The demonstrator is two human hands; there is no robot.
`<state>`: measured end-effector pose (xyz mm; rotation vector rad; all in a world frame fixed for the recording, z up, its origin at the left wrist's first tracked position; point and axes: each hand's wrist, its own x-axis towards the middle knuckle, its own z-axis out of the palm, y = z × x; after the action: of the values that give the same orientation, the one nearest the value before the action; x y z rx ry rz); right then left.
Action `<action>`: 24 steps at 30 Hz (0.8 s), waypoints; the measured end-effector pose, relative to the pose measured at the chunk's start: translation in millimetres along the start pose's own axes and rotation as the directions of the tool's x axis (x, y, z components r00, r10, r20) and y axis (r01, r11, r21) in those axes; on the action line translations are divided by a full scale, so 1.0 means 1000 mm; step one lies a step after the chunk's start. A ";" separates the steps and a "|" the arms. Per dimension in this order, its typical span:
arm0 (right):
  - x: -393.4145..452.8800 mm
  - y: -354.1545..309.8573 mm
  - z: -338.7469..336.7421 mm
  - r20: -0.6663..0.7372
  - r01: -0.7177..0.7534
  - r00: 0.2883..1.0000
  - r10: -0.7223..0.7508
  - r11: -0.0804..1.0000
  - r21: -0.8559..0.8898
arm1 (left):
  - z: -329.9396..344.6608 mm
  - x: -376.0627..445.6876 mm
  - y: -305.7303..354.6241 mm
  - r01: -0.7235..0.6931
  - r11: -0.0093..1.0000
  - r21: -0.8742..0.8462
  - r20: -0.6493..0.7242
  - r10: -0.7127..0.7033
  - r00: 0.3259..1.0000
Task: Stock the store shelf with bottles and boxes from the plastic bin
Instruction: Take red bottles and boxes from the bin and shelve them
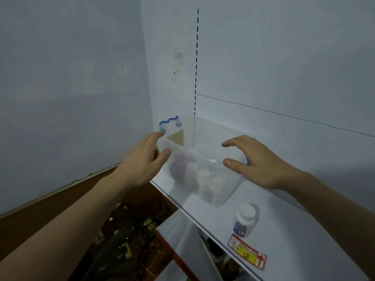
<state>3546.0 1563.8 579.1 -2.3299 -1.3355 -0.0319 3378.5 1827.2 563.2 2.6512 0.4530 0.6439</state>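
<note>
A translucent plastic bin [223,197] with blue handles sits on the white shelf [288,236] in the corner. It holds several blurred bottles and a reddish item. My left hand [142,159] is at the bin's left end, thumb against the near wall and fingers reaching toward the blue handle [168,121]. My right hand [257,161] is spread over the bin's right end, thumb and fingers apart. Neither hand plainly grips the bin. A white-capped bottle [244,220] with a blue label stands upright on the shelf, in front of the bin.
A flat red and yellow packet [246,253] lies at the shelf's front edge. Lower shelves [182,236] below hold dark bottles. To the left, an open cardboard box [50,201] holds dark clutter. Grey walls close in behind and to the left.
</note>
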 end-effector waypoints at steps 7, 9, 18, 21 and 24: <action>0.056 0.028 0.033 0.136 0.131 0.984 -0.116 0.985 -0.110 | 0.035 0.088 -0.024 -0.043 0.999 -0.001 0.040 0.043 0.998; 0.069 0.033 0.033 0.119 0.163 0.980 -0.157 0.986 -0.037 | 0.037 0.110 -0.030 -0.067 0.998 0.011 0.061 0.066 0.996; 0.153 0.057 0.037 0.258 0.137 0.957 -0.135 0.991 0.011 | 0.054 0.185 -0.041 -0.205 0.977 0.049 0.306 0.181 0.935; 0.196 0.056 0.049 0.437 0.136 0.896 -0.079 0.986 -0.100 | 0.061 0.207 -0.043 -0.227 0.971 0.081 0.434 0.171 0.885; 0.236 0.047 0.074 0.619 0.223 0.784 -0.038 0.949 -0.224 | 0.068 0.227 -0.044 -0.259 0.960 0.102 0.491 0.178 0.853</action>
<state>3695.1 1764.2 551.7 -2.5982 -1.9107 0.5743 3593.6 1935.1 572.2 2.9107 0.0580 -0.0127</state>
